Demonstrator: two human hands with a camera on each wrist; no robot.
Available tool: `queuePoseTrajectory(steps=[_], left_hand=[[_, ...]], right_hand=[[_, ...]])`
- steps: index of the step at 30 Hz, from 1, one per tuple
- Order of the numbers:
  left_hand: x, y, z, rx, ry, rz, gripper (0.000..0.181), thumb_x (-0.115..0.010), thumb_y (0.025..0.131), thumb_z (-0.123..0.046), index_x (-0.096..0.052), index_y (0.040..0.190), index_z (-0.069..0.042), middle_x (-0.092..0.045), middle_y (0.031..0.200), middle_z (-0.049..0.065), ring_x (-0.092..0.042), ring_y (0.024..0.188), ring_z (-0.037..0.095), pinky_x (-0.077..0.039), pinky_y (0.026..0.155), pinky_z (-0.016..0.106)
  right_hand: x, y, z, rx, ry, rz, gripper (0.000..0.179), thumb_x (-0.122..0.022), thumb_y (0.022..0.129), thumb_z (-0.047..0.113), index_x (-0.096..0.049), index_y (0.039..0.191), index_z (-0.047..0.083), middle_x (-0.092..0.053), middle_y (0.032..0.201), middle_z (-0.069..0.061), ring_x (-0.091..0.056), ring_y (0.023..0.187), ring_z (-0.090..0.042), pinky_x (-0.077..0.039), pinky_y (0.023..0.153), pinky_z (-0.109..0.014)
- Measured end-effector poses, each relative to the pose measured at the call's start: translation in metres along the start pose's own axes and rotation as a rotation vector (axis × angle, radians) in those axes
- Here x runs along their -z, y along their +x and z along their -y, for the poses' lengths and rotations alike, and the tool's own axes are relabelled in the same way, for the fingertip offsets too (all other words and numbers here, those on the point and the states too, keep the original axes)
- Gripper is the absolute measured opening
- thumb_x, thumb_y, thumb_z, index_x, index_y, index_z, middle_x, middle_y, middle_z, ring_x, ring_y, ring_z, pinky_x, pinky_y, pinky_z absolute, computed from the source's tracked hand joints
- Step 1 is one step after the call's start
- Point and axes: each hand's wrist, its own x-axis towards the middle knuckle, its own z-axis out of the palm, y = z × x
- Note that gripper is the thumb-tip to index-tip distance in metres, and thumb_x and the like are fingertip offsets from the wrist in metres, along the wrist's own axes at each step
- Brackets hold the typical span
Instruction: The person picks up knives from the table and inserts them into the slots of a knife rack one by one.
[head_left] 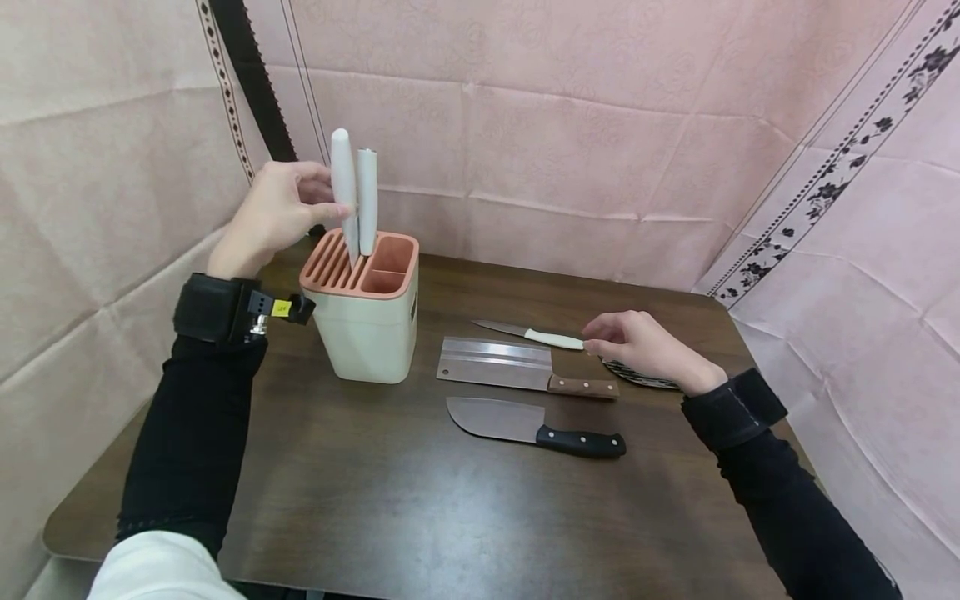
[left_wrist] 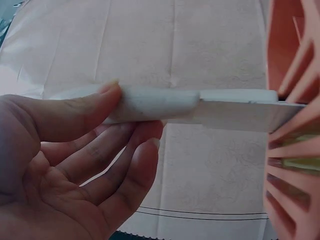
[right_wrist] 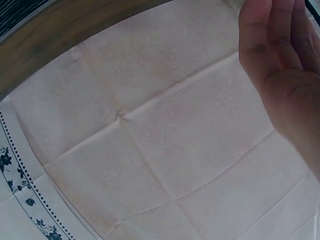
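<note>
Partly inside the knife block (head_left: 369,333), the white-handled knife (head_left: 342,171) stands nearly upright; your left hand (head_left: 279,204) pinches it between thumb and fingers. Your right hand (head_left: 643,344), fingers loosely bent, is near the small knife (head_left: 553,339) on the table (head_left: 375,483).

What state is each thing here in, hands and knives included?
Left hand: pinching a knife handle.
Held white knife: blade down at the block; insertion depth unclear.
Knife block: upright.
Other white handle: standing in the block.
Right hand: fingers loosely bent, no visible grip.
Small white-handled knife: lying flat.
Cleaver: lying flat.
Black-handled knife: lying flat.
Striped item: partly hidden.
</note>
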Motion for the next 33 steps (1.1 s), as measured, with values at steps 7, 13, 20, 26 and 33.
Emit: queuePoseTrajectory(steps=[7, 13, 20, 26, 33], left_hand=[[-0.005, 0.0, 0.004, -0.001, 0.033, 0.037, 0.041, -0.067, 0.091, -0.017, -0.058, 0.128, -0.004, -0.064, 0.123, 0.023, -0.062, 0.112, 0.031, -0.047, 0.094, 0.041], [-0.01, 0.001, 0.01, -0.001, 0.063, 0.069, 0.041, -0.067, 0.091, -0.014, -0.057, 0.129, -0.001, -0.063, 0.123, 0.026, -0.059, 0.117, 0.039, -0.041, 0.102, 0.055], [-0.014, 0.001, 0.016, 0.011, 0.089, 0.103, 0.039, -0.066, 0.091, -0.014, -0.058, 0.127, 0.0, -0.063, 0.122, 0.027, -0.06, 0.114, 0.04, -0.043, 0.099, 0.055], [-0.016, 0.003, 0.018, 0.002, 0.094, 0.107, 0.039, -0.065, 0.092, -0.013, -0.057, 0.127, 0.001, -0.062, 0.123, 0.028, -0.059, 0.115, 0.041, -0.044, 0.098, 0.056], [-0.015, 0.005, 0.021, -0.002, 0.114, 0.115, 0.037, -0.065, 0.092, -0.016, -0.058, 0.124, 0.001, -0.062, 0.121, 0.028, -0.06, 0.113, 0.04, -0.045, 0.096, 0.052]], right_hand=[[0.0, -0.001, -0.001, 0.008, 0.007, 0.0, 0.023, -0.062, 0.094, 0.016, -0.066, 0.112, 0.001, -0.073, 0.091, -0.006, -0.066, 0.077, -0.012, -0.052, 0.069, -0.026], [-0.001, -0.001, -0.003, 0.003, 0.015, 0.007, 0.024, -0.062, 0.093, 0.015, -0.066, 0.112, 0.001, -0.073, 0.09, -0.007, -0.067, 0.076, -0.015, -0.052, 0.069, -0.026], [-0.001, -0.001, -0.003, 0.003, 0.003, 0.007, 0.023, -0.062, 0.094, 0.016, -0.066, 0.111, 0.001, -0.073, 0.089, -0.005, -0.067, 0.076, -0.011, -0.052, 0.068, -0.027], [-0.002, -0.003, -0.006, 0.001, 0.025, 0.015, 0.023, -0.062, 0.094, 0.014, -0.066, 0.111, -0.001, -0.073, 0.092, -0.009, -0.067, 0.075, -0.013, -0.052, 0.068, -0.025], [-0.004, -0.002, -0.01, -0.017, 0.031, 0.012, 0.023, -0.062, 0.094, 0.014, -0.066, 0.11, -0.001, -0.073, 0.09, -0.007, -0.066, 0.072, -0.009, -0.053, 0.067, -0.024]])
